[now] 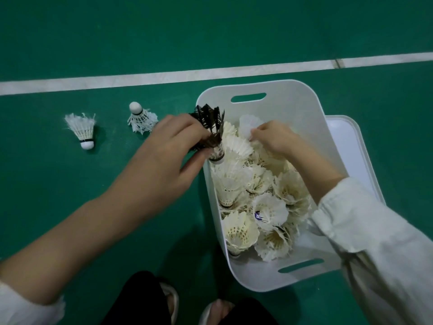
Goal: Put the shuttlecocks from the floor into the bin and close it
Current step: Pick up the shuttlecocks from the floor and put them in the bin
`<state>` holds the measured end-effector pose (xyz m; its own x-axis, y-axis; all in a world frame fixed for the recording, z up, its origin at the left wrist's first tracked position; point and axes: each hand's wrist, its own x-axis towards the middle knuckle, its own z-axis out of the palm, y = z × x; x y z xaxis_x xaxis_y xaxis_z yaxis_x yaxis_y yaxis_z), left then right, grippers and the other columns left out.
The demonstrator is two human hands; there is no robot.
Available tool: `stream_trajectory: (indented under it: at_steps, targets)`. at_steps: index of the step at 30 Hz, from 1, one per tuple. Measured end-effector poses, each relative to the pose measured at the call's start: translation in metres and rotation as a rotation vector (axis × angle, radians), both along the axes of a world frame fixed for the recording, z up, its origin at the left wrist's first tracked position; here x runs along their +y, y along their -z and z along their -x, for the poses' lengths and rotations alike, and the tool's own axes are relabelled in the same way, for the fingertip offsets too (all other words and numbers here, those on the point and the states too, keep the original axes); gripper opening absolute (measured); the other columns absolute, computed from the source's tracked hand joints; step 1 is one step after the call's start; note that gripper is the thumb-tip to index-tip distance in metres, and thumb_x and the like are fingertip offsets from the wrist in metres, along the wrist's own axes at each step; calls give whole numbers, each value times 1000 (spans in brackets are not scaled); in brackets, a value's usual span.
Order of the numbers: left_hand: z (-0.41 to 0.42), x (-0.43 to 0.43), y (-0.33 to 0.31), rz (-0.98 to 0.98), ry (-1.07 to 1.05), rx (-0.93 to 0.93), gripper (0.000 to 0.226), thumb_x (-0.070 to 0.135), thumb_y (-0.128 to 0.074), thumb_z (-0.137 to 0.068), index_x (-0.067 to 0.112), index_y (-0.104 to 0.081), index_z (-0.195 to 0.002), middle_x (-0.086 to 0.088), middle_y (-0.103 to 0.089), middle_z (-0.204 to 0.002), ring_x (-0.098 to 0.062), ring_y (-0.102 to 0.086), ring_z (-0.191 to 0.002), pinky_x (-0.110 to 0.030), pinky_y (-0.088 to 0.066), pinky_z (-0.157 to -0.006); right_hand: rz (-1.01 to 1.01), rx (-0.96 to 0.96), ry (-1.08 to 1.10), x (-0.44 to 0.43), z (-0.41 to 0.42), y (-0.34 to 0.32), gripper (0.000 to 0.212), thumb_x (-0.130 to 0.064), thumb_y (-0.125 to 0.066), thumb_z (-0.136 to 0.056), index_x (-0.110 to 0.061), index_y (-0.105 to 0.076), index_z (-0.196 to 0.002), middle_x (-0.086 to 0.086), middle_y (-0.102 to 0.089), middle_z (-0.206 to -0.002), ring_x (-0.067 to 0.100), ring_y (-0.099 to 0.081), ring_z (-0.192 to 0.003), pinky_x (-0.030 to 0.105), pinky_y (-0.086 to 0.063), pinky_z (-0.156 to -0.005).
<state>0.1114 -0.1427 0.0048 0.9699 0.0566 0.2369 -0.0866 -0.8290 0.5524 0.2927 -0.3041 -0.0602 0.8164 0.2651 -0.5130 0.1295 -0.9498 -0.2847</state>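
My left hand (173, 146) grips the dark shuttlecock (212, 127) over the bin (276, 90); release past the rim. My right hand (273, 137) pinches a white shuttlecock (248, 124) inside.

The right hand (273, 137) covers part of the white shuttlecock (248, 124) it pinches, so the cork is out of sight. The left hand (168, 151) hides much of the dark-feathered shuttlecock (210, 127). The lid (349, 146) lies mostly behind the bin (276, 90). Both sleeves run off the bottom edge, and the small blue label (258, 216) among the heaped shuttlecocks is unreadable.
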Motion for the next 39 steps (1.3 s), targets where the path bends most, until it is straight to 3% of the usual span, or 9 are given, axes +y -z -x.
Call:
stream_trajectory:
  at_steps: [4, 6, 9, 14, 19, 22, 26, 36, 39]
  targets:
    - [0, 1, 2, 4, 15, -17, 23, 29, -47, -88, 9, -59, -94, 5, -50, -91, -11, -43, -85, -10, -28, -77, -115, -294, -143, -8, 24, -44, 41, -33, -52, -90, -25, -45, -130, 5, -41, -136, 23, -44, -122, 44, -36, -105]
    - [-1, 1, 4, 25, 32, -17, 24, 31, -47, -87, 10, -59, -93, 8, -48, -88, -9, -42, -83, -14, -30, -74, -359, -333, -226, -14, 44, -79, 48, -26, -58, -88, -31, -40, -133, -3, -51, -123, 11, -51, -110, 29, -44, -96]
    - [-1, -1, 6, 56, 68, -29, 24, 31, -49, -86, 10, -59, -92, 9, -49, -88, -7, -40, -82, -16, -32, -74, -563, -42, -354, -14, 76, -110, 58, -25, -64, -84, -45, -36, -131, -11, -63, -93, 4, -60, -83, 15, -50, -73]
    - [-3, -3, 5, 59, 177, -27, 16, 24, -56, -85, 12, -62, -96, 4, -57, -92, -11, -49, -86, -21, -40, -78, -512, -142, -420, -5, 81, -95, 18, -28, -66, -81, -25, -59, -97, -11, -63, -87, 7, -60, -81, 28, -50, -72]
    - [-3, 24, -4, 130, 29, -150, 23, 11, -58, -88, 10, -62, -111, -1, -58, -112, -10, -54, -103, -22, -43, -92, -508, -287, -329, -6, 67, -101, 14, -26, -68, -80, -13, -62, -81, -2, -62, -81, 13, -57, -74, 31, -49, -71]
    - [-12, 54, 10, 143, -159, -134, 19, 8, -56, -89, 11, -61, -107, 4, -53, -105, -6, -52, -93, -23, -47, -85, -438, -389, -188, -10, 55, -95, 16, -29, -67, -81, -15, -61, -81, -1, -61, -81, 17, -58, -79, 32, -48, -72]
    - [-27, 89, 65, 100, -306, 125, 22, 15, -55, -89, 15, -57, -111, -3, -50, -111, -18, -55, -98, -39, -47, -90, -233, -315, -193, -10, 48, -61, 17, -29, -66, -82, -13, -62, -85, 1, -62, -84, 20, -58, -81, 27, -41, -65]
    - [-46, 110, 131, -125, -371, 344, 64, 6, -57, -85, 17, -31, -143, -13, -26, -148, -33, -23, -133, -47, -27, -107, -41, -324, -284, 1, 42, -28, 20, -30, -58, -89, -17, -67, -101, 2, -60, -100, 18, -52, -82, 28, -36, -66]
    - [-56, 110, 141, -176, -352, 422, 67, 0, -55, -84, 17, -28, -143, -12, -19, -150, -36, -22, -132, -51, -31, -104, -73, -375, -328, 2, 50, -40, 30, -27, -54, -90, -22, -56, -120, -1, -51, -117, 19, -56, -93, 33, -48, -73]
